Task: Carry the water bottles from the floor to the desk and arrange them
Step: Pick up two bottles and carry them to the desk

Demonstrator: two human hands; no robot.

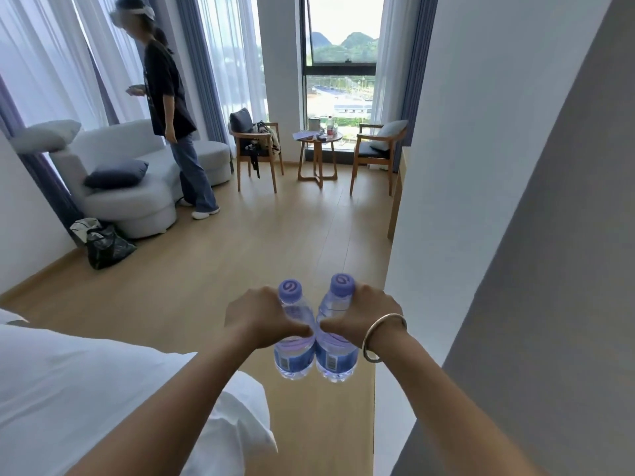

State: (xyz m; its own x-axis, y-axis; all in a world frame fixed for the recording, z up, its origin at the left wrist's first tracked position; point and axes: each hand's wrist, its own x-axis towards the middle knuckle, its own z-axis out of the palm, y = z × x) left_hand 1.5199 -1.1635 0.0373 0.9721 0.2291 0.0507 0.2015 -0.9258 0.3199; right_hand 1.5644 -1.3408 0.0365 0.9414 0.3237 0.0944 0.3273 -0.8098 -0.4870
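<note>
At six o'clock in the head view, above the wooden floor [261,255], two water bottles are carried upright and touching: the left bottle [294,341] wrapped by the left hand [256,319], the right bottle [335,338] wrapped by the right hand [366,316], which wears one bracelet [383,336]. Both hands grip around the middle; a smooth, wet wall could slip, and bottles knocking together could loosen a grip. At three o'clock the wall corner [405,201] sits close and could clip the right bottle. At eleven o'clock one person [168,97] stands near the likely path. At one o'clock: two chairs, one round table [319,137]. The desk cannot be identified.
</note>
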